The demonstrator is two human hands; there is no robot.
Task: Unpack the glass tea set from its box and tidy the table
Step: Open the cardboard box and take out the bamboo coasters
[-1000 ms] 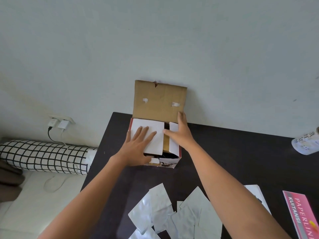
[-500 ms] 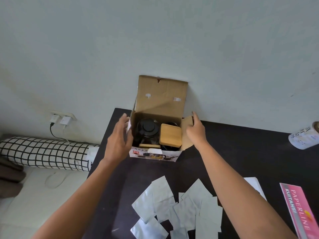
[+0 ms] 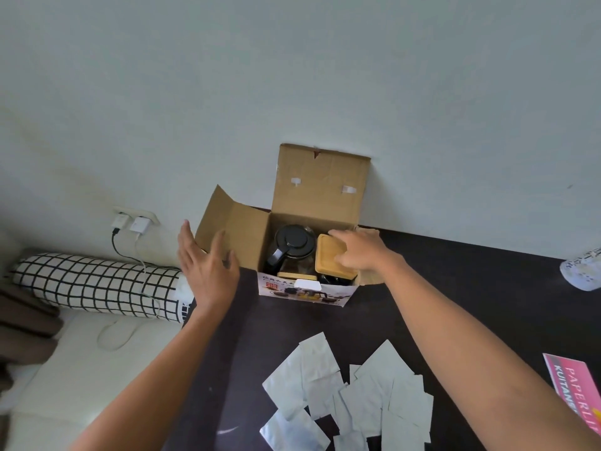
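The cardboard tea set box (image 3: 305, 291) stands open at the far edge of the dark table (image 3: 439, 304), against the wall. Its back lid stands upright and its left flap (image 3: 232, 234) is folded outward. Inside sit a glass teapot with a black lid (image 3: 294, 244) and a square bamboo lid (image 3: 330, 260). My left hand (image 3: 208, 271) hovers open just left of the box, in front of the left flap, touching nothing. My right hand (image 3: 357, 252) lies on the bamboo lid with its fingers curled over it.
Several silver foil sachets (image 3: 351, 395) lie scattered on the near part of the table. A pink receipt book (image 3: 575, 392) sits at the right edge, a white printed object (image 3: 583, 270) at the far right. Left of the table are a checked bolster (image 3: 97, 284) and wall chargers (image 3: 130, 222).
Both hands lifted the white inner flaps off the box and spread the side flaps. The left hand let go and drew back; the right hand moved in onto the bamboo lid.
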